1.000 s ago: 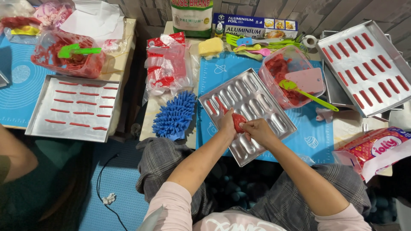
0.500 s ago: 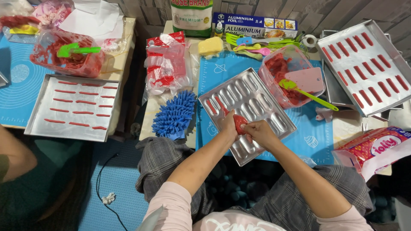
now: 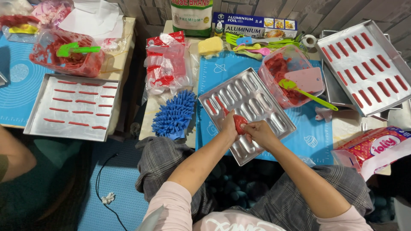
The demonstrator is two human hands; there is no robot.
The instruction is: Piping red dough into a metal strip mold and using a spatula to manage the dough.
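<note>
Head view: both hands meet over a silver mould tray [image 3: 252, 102] with oval cavities, which sits tilted on a blue silicone mat [image 3: 314, 137] at the table edge. Left hand [image 3: 229, 124] is curled, fingers closed around one side of a small red lump [image 3: 239, 123]; right hand [image 3: 261, 132] is curled too, fingertips pinching the lump's other side. Lump is held just above the tray's near half, touching both hands. Two cavities at the tray's left end hold red filling; the other cavities look bare.

Right of the tray, touching its far corner, a clear tub [image 3: 284, 72] holds red paste, with a pink scraper [image 3: 306, 79] and a green spatula [image 3: 306, 92] resting in it. Far right, a flat metal pan [image 3: 364, 64] carries rows of red strips. Left of the mould tray lies a blue chenille mitt [image 3: 174, 113], behind it a clear bag [image 3: 169, 64] with red contents. On the neighbouring table another flat pan [image 3: 72, 107] holds thin red strips, with a second clear tub [image 3: 66, 55] of red paste and a green spatula beyond it. A red-and-white packet [image 3: 376, 147] lies at the right edge. Another person's arm [image 3: 13, 158] shows at lower left.
</note>
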